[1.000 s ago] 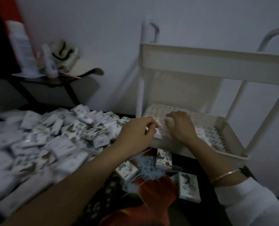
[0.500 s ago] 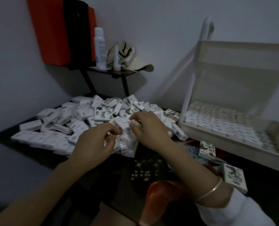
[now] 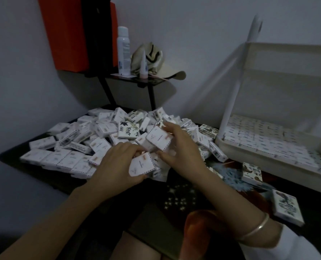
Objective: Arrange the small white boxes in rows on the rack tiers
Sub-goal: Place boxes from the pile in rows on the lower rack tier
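Head view: left hand [image 3: 116, 166] fingers curled round one small white box [image 3: 141, 167], right hand [image 3: 182, 147] fingers gripping a second box [image 3: 158, 139] just above, both at the near edge of a loose pile [image 3: 81, 143] on a dark surface [image 3: 43, 174]. To the right, lower rack tier [image 3: 259, 157] filled with boxes [image 3: 259, 134] in tidy rows.

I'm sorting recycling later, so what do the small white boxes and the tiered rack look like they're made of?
The small white boxes look like thin matte printed cardboard: crisp folded edges, barcodes, printed borders. The rack looks like smooth white-coated metal or plastic: round post, thin flat tray walls; the dim light leaves it open.
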`<state>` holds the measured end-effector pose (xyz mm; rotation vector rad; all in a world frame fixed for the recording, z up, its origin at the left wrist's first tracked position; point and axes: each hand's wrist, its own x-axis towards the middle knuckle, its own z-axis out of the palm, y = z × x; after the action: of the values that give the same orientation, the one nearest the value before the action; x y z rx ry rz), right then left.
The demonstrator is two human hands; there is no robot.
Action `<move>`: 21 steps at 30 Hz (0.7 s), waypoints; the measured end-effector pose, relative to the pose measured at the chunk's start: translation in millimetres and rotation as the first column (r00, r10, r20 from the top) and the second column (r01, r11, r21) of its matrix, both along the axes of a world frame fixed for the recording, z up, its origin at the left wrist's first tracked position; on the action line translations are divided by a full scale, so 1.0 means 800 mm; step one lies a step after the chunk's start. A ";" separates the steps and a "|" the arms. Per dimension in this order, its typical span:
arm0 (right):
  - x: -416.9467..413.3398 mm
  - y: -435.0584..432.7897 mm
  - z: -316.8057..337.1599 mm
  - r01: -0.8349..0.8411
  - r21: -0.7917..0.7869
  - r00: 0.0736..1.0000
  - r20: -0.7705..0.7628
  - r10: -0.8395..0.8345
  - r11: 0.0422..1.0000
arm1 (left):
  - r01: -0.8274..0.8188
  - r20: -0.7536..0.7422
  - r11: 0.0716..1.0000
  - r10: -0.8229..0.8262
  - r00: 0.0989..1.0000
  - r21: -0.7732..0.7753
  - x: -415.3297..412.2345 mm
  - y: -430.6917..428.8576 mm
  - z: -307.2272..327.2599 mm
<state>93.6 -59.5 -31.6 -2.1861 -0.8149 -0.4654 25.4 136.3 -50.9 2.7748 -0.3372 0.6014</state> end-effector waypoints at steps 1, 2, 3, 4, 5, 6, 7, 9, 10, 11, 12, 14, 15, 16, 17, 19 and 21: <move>-0.001 -0.012 0.002 -0.021 0.056 0.999 -0.032 0.023 0.998 | 0.020 0.019 1.000 -0.019 1.000 -0.019 0.005 -0.005 0.003; -0.001 -0.025 0.004 -0.022 0.095 0.998 -0.052 0.027 0.995 | 0.039 0.034 0.999 -0.038 0.999 -0.037 0.010 -0.011 0.007; 0.001 -0.039 0.007 -0.011 0.125 0.998 -0.063 0.019 0.992 | 0.059 0.051 0.997 -0.056 0.997 -0.059 0.017 -0.019 0.013; 0.004 -0.053 0.010 0.004 0.151 0.997 -0.073 0.007 0.988 | 0.082 0.070 0.993 -0.076 0.995 -0.084 0.025 -0.029 0.018; 0.007 -0.069 0.013 0.018 0.178 0.996 -0.084 -0.003 0.984 | 0.111 0.087 0.988 -0.102 0.991 -0.108 0.034 -0.042 0.025; 0.010 -0.086 0.015 0.030 0.208 0.995 -0.096 -0.011 0.978 | 0.148 0.103 0.981 -0.135 0.985 -0.124 0.044 -0.057 0.031; 0.012 -0.103 0.017 0.046 0.240 0.994 -0.111 -0.020 0.970 | 0.190 0.115 0.972 -0.175 0.978 -0.136 0.055 -0.073 0.036; 0.016 -0.140 0.017 0.098 0.285 0.989 -0.138 -0.060 0.953 | 0.270 0.115 0.943 -0.251 0.961 -0.194 0.078 -0.111 0.044; 0.019 -0.159 0.017 0.134 0.291 0.985 -0.144 -0.095 0.947 | 0.296 0.110 0.927 -0.277 0.955 -0.230 0.090 -0.132 0.046; 0.021 -0.178 0.015 0.170 0.294 0.980 -0.148 -0.131 0.941 | 0.315 0.108 0.914 -0.297 0.949 -0.257 0.101 -0.153 0.047; 0.025 -0.196 0.013 0.207 0.302 0.974 -0.151 -0.168 0.930 | 0.332 0.107 0.902 -0.315 0.943 -0.276 0.113 -0.175 0.048; 0.034 -0.233 0.010 0.277 0.324 0.960 -0.134 -0.246 0.905 | 0.368 0.101 0.883 -0.354 0.930 -0.292 0.136 -0.220 0.047; 0.038 -0.251 0.009 0.312 0.328 0.950 -0.121 -0.288 0.892 | 0.382 0.093 0.878 -0.371 0.924 -0.288 0.148 -0.242 0.046; 0.042 -0.267 0.007 0.349 0.327 0.937 -0.113 -0.330 0.878 | 0.394 0.086 0.877 -0.385 0.919 -0.277 0.159 -0.263 0.045; 0.046 -0.282 0.008 0.381 0.323 0.924 -0.110 -0.365 0.866 | 0.404 0.086 0.876 -0.396 0.914 -0.263 0.171 -0.282 0.045; 0.053 -0.309 0.011 0.432 0.310 0.901 -0.107 -0.420 0.847 | 0.418 0.108 0.874 -0.403 0.909 -0.247 0.196 -0.314 0.046; 0.060 -0.331 0.017 0.460 0.301 0.887 -0.102 -0.451 0.835 | 0.397 0.108 0.877 -0.382 0.918 -0.270 0.219 -0.343 0.053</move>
<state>141.5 -324.3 -18.2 -2.0607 -0.1667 -0.7448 200.7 -138.1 -8.9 2.3231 -0.7377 0.5667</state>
